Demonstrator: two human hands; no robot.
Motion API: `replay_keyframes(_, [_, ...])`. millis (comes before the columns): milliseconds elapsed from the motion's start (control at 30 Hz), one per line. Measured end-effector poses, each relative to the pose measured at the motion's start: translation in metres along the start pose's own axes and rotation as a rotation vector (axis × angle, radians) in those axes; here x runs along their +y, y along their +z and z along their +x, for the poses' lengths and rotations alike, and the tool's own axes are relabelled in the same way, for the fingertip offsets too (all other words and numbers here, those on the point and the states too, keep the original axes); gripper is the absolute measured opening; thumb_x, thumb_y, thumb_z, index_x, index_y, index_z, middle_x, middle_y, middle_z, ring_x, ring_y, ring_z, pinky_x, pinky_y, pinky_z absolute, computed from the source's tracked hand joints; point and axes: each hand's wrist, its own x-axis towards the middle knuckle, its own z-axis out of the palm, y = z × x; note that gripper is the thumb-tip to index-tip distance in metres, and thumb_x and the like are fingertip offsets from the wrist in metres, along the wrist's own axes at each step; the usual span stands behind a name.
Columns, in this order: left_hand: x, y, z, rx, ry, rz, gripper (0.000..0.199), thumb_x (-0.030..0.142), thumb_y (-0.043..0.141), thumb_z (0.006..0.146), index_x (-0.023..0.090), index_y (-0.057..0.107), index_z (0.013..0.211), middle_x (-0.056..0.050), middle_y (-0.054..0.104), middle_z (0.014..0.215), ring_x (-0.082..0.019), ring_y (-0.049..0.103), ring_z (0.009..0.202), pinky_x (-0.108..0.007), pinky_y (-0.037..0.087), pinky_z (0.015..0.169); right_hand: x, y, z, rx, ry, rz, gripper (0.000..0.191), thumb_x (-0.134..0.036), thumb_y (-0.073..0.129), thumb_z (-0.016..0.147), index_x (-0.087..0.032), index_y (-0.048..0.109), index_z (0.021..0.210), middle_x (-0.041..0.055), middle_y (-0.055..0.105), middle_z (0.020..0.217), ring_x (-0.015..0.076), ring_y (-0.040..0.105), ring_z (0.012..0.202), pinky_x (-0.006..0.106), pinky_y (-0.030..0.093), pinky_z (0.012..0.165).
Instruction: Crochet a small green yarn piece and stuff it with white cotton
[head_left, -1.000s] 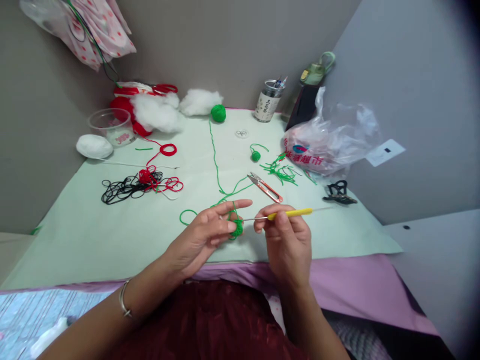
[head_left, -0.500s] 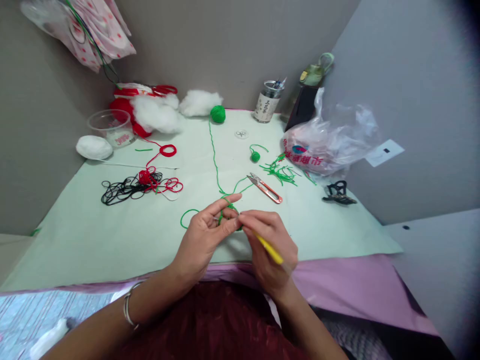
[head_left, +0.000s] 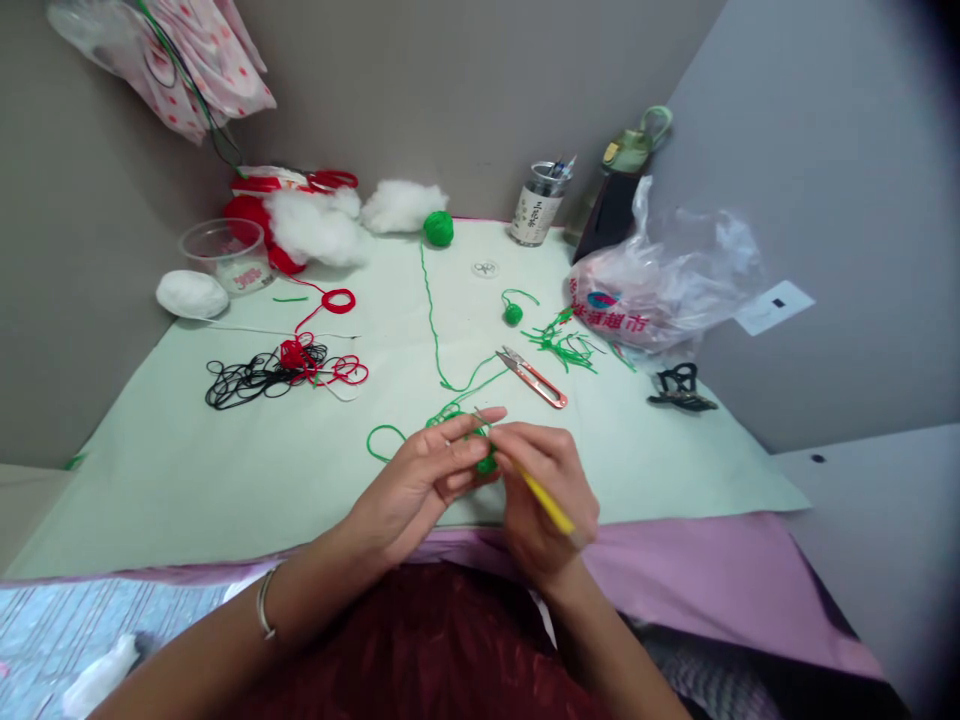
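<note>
Between the thumb and fingers of my left hand (head_left: pixel 424 465) is a small green crochet piece (head_left: pixel 487 464), partly hidden by the fingers. My right hand (head_left: pixel 551 490) grips a crochet hook (head_left: pixel 551 505) by its yellow handle, and the hook's tip is at the piece. Green yarn (head_left: pixel 433 325) runs over the fingers of my left hand and back across the table to a green yarn ball (head_left: pixel 439 229). A loose green loop (head_left: pixel 385 428) lies left of the hands. Just beyond them rest thread snips (head_left: pixel 534 378) with orange handles.
Green yarn scraps (head_left: pixel 564 345) and a small green ball (head_left: pixel 513 314) lie beyond the snips. At left are tangled black cord (head_left: pixel 244 382), red yarn (head_left: pixel 339 300) and a clear tub (head_left: pixel 225 262). White stuffing (head_left: pixel 319 230) sits behind. A plastic bag (head_left: pixel 622 300) and black hair claw (head_left: pixel 681 388) stand right.
My left fingers have closed further round the green piece and shifted slightly right. More of the piece shows below the thumb. My right hand stays beside it with the hook.
</note>
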Motion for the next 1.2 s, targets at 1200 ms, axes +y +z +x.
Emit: replay_keyframes(1200, [0.001, -0.003, -0.01, 0.034, 0.214, 0.314, 0.054, 0.025, 0.084, 0.085, 0.026, 0.071, 0.137, 0.001, 0.066, 0.088, -0.013, 0.059, 0.084, -0.026, 0.045, 0.084, -0.001, -0.005, -0.002, -0.157, -0.203, -0.148, 0.038, -0.007, 0.063, 0.096, -0.024, 0.069, 0.13, 0.0092, 0.077, 0.102, 0.021, 0.073, 0.093, 0.033, 0.061, 0.076])
